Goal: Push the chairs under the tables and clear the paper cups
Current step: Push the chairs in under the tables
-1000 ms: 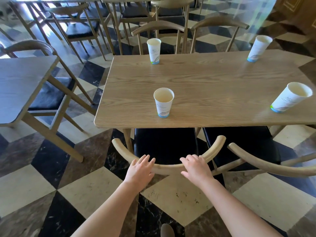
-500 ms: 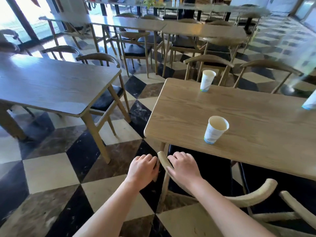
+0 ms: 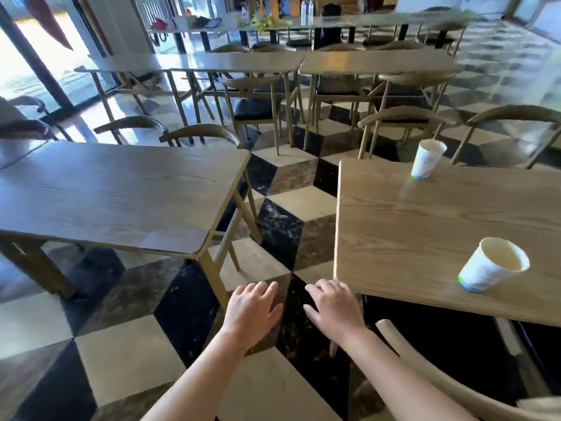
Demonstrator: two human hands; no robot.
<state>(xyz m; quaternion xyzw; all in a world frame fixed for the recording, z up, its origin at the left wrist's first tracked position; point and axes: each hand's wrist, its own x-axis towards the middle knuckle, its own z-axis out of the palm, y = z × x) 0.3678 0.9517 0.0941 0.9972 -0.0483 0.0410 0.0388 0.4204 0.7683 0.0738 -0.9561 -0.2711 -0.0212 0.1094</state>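
Both hands out over the chequered floor, palms down, fingers spread and loose, gripping nothing: left hand (image 3: 253, 311) above a dark tile, right hand (image 3: 332, 309) just off the near corner of the light oak table (image 3: 425, 226). Close beside the right forearm, a curved pale wooden chair back (image 3: 425, 366) with black seat, tucked well under that table and, by the look of it, pushed in. Cups not cleared: one white paper cup with a blue base (image 3: 493, 264) standing near the table's near edge, open mouth showing, apparently empty; a second white paper cup (image 3: 426, 159) upright at the far edge. Beyond that far edge, two bent-wood chairs (image 3: 403, 117) drawn close. To the left, a darker grey-brown wooden table (image 3: 115, 192), bare on top, with round-backed chairs (image 3: 200, 135) behind it. Probably early to midway: seating here mostly tidy, cup collection yet to begin. Polished marble floor (image 3: 121, 369) in black, brown and cream diamonds, glare from glass doors on the left, more rows of tables and chairs further back, blurred.
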